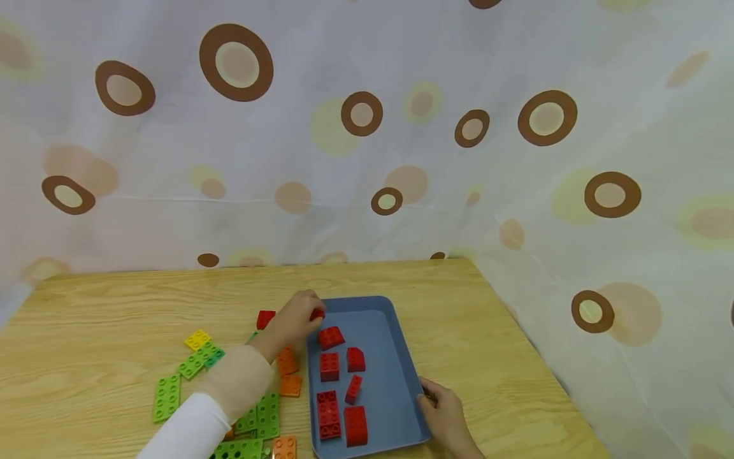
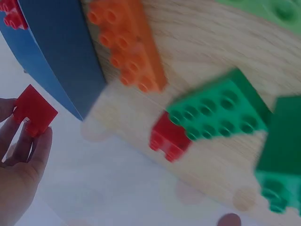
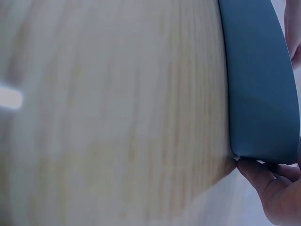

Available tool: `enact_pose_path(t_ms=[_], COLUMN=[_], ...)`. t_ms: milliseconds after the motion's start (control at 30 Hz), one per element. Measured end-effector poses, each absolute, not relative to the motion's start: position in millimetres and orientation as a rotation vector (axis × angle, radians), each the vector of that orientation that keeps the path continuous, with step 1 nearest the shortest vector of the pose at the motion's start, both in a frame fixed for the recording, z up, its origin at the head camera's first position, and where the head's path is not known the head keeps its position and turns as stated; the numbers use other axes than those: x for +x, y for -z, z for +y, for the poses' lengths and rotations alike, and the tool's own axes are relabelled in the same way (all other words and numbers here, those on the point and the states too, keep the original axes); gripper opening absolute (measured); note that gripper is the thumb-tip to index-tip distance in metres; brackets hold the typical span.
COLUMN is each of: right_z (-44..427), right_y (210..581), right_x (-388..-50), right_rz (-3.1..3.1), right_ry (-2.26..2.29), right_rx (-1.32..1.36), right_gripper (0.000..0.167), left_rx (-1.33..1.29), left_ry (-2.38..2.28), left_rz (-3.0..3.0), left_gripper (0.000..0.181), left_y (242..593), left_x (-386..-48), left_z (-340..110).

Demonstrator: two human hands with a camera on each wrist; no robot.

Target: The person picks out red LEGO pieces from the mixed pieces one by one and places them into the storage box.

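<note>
My left hand (image 1: 294,319) pinches a small red toy building brick (image 2: 34,109) over the far left corner of a blue-grey tray (image 1: 385,376). In the left wrist view, thumb and fingers hold this brick by its sides. Several red bricks lie inside the tray along its left half, among them a long studded brick (image 1: 329,413) and a curved-top brick (image 1: 355,426). At the tray's near right side, my right hand (image 1: 446,411) grips the rim; the right wrist view shows its fingers against the tray wall (image 3: 263,94).
Left of the tray lie several loose bricks: a red brick (image 1: 266,319), orange bricks (image 1: 286,361), light green plates (image 1: 167,398) and a yellow brick (image 1: 197,339). My left forearm passes above part of them. A patterned cloth (image 1: 344,159) hangs behind the wooden table (image 1: 103,325).
</note>
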State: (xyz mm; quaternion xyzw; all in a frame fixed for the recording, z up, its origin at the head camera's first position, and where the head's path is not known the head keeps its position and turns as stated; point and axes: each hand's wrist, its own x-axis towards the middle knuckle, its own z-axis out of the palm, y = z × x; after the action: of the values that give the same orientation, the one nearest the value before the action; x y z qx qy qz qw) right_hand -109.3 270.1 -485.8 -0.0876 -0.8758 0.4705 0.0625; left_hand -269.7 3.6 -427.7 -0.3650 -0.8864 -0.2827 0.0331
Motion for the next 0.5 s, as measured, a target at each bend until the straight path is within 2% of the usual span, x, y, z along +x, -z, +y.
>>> enact_pose_path(t_ms=[500], right_z=[273.6], right_y=[484.4], right_x=[-105.4], right_rz=[-2.603], right_ry=[-1.474], right_rx=[-0.185], right_gripper=[0.034], left_rx=[-1.193], left_ry=[1.063], left_rz=[-2.789], left_gripper=[0.016], left_y=[453.8], left_x=[-275.4], left_z=[80.3])
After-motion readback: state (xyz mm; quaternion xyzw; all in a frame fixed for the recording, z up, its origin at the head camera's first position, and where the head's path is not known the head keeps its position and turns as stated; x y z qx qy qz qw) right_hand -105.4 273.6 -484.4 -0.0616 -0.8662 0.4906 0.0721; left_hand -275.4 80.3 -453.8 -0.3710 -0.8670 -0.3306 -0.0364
